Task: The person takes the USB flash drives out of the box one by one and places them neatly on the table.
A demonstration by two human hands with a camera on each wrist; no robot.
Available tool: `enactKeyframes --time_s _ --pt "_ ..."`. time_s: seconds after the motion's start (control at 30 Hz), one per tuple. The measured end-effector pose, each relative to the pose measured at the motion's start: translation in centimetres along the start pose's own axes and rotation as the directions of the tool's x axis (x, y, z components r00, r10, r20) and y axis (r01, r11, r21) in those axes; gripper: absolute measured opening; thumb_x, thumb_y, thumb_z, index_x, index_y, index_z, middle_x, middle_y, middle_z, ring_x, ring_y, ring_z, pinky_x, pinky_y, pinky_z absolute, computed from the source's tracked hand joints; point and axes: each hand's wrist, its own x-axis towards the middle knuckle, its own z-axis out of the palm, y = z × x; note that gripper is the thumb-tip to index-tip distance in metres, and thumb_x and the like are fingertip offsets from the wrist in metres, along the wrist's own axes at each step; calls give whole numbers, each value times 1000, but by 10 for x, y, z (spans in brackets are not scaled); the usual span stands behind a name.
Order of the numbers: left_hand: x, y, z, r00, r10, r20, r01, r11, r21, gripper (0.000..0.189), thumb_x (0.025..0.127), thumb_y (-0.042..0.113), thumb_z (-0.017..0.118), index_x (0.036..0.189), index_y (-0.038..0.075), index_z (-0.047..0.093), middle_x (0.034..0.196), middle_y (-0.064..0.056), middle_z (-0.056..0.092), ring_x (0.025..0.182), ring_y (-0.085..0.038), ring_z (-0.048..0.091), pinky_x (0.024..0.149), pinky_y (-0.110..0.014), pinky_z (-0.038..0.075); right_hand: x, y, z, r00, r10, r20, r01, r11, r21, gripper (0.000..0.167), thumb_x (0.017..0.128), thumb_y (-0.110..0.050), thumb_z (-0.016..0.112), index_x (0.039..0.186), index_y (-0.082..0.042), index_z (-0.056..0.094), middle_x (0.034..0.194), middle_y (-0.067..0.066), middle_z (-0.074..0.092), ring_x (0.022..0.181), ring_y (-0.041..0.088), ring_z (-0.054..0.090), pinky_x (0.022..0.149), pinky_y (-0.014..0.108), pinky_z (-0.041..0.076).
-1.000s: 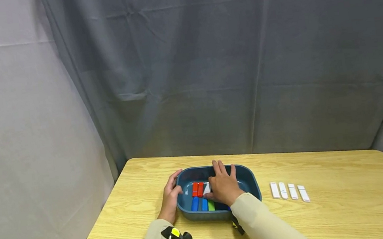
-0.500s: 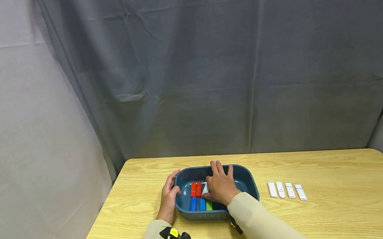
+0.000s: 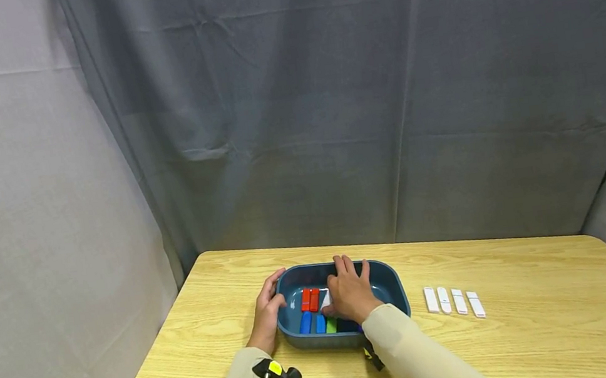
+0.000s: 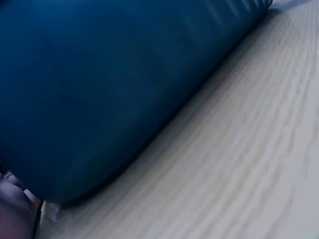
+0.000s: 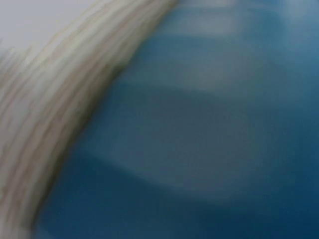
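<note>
A dark blue-green plastic bin (image 3: 322,342) stands on the table in the head view. My left hand (image 3: 266,317) grips its left rim, thumb over the inside and fingers along the outer wall. My right hand (image 3: 353,296) reaches down inside, thumb and index finger pinching a white USB stick (image 3: 325,300), partly hidden by the hand. Left of that stick lie two red USB sticks (image 3: 310,299) side by side. Nearer the front wall are a dark blue one (image 3: 305,323), a lighter blue one (image 3: 321,323) and a green one (image 3: 331,325). Each wrist view is filled mostly by the bin's outer wall (image 4: 109,89).
To the right of the bin, several white USB sticks (image 3: 445,300) lie in a row on the wooden table (image 3: 550,310). A grey curtain (image 3: 294,120) hangs behind the table's back edge, and a pale one (image 3: 28,216) on the left.
The whole head view has shifted slightly, moving the scene a little left. Both hands keep nearly the same places at the bin, with only slight finger movement in the right hand.
</note>
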Motion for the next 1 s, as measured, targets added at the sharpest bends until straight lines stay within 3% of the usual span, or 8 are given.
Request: enactKeyframes --time_s 0.2,0.27,0.47,0.73,1.0 --pt "0 -1 1 1000 3 1 -3 1000 -21 64 76 -13 42 138 0 47 140 -23 47 124 -40 44 90 -32 34 -1 7 -2 1000 -13 -13 14 996 85 38 69 -47 81 71 -13 64 146 20 37 137 36 24 105 68 10" --pt "0 -2 2 1000 -3 4 3 1000 -22 64 76 -13 42 139 -1 47 141 -23 47 124 -39 43 90 -32 34 -2 11 -3 1000 -23 -13 24 992 126 36 70 -46 81 69 -15 63 146 20 37 138 36 23 105 68 9" --pt "-2 -7 2 1000 -19 -5 19 1000 -21 64 76 -14 43 139 -2 46 140 -22 48 123 -37 45 90 -33 34 -10 21 -9 998 -61 1 59 966 253 35 71 -42 81 84 -10 73 143 20 42 139 36 23 105 67 9" --pt "1 -5 -1 999 -30 -19 29 999 -28 64 75 -15 42 138 -2 48 140 -21 49 123 -36 45 91 -33 34 -23 48 -32 998 -62 11 52 914 403 34 74 -40 78 95 -14 72 150 20 33 139 40 24 104 64 19" --pt "11 -24 -5 998 -19 -53 18 999 -29 67 74 -12 43 139 3 49 138 -14 52 120 -29 47 90 -32 34 -47 90 -45 999 24 -46 3 861 509 46 77 -47 75 107 -13 68 154 19 25 138 45 23 99 66 30"
